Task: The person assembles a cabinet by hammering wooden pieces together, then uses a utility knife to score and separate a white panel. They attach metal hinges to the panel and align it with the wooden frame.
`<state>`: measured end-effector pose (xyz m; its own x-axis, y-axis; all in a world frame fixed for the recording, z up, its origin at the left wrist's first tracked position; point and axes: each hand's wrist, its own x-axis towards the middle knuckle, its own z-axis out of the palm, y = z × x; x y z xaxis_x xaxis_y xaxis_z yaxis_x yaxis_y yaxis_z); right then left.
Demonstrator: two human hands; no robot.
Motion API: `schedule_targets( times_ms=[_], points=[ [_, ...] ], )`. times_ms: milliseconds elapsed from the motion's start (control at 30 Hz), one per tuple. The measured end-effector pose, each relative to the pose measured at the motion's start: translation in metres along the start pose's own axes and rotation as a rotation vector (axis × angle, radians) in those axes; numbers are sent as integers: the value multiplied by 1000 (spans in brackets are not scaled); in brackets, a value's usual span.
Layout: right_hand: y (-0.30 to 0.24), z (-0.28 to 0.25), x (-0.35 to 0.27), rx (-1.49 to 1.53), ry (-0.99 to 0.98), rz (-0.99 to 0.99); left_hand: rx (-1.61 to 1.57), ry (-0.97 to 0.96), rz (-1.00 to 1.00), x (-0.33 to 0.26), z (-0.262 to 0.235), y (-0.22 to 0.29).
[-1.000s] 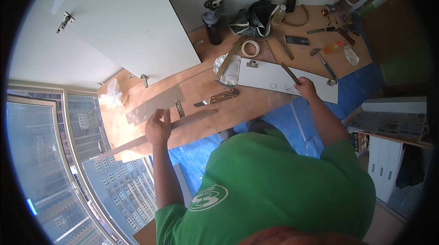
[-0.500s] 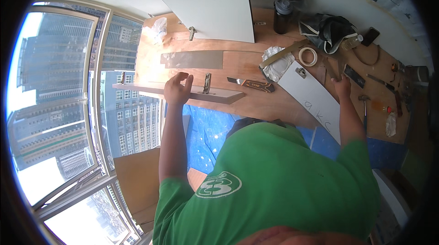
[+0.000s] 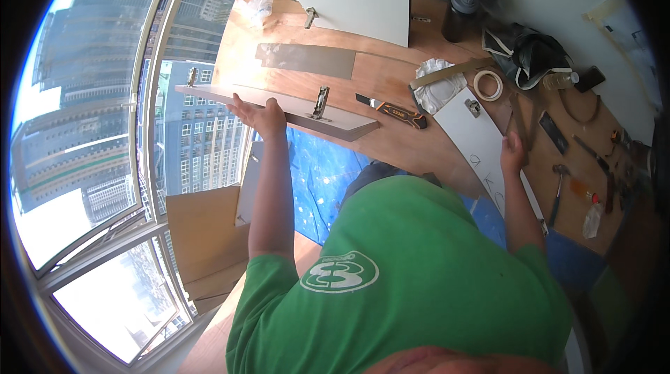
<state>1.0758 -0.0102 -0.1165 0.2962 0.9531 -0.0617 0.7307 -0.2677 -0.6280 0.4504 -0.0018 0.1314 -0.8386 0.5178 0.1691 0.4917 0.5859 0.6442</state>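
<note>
Left hand (image 3: 257, 114) grips the long edge of a narrow grey panel (image 3: 279, 107), fingers curled over it, holding it on edge above the plywood floor (image 3: 391, 144). Beside that hand, a metal hinge (image 3: 322, 102) is already fixed to the panel, and a second bracket (image 3: 191, 76) sits near the panel's far end, so the fittings look mounted while the panel itself is not yet joined to anything. Right hand (image 3: 513, 153) rests on a flat white board (image 3: 481, 144) right of the panel; whether it clasps a tool I cannot tell. Between panel and board lies a black-and-orange utility knife (image 3: 391, 109); beyond, a roll of tape (image 3: 488, 84).
</note>
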Motion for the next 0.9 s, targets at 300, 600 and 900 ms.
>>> schedule_targets(
  times_ms=[300, 600, 900],
  points=[
    [-15, -17, -7, 43, -20, 101, -613, -74, -334, -8, -6, -8],
    [-11, 0, -16, 106, -44, 108, -592, -12, -426, -12, -9, -12],
    [-25, 4, -1, 119, 11, 17, -496, 11, -392, -3, -1, -17]
  ],
)
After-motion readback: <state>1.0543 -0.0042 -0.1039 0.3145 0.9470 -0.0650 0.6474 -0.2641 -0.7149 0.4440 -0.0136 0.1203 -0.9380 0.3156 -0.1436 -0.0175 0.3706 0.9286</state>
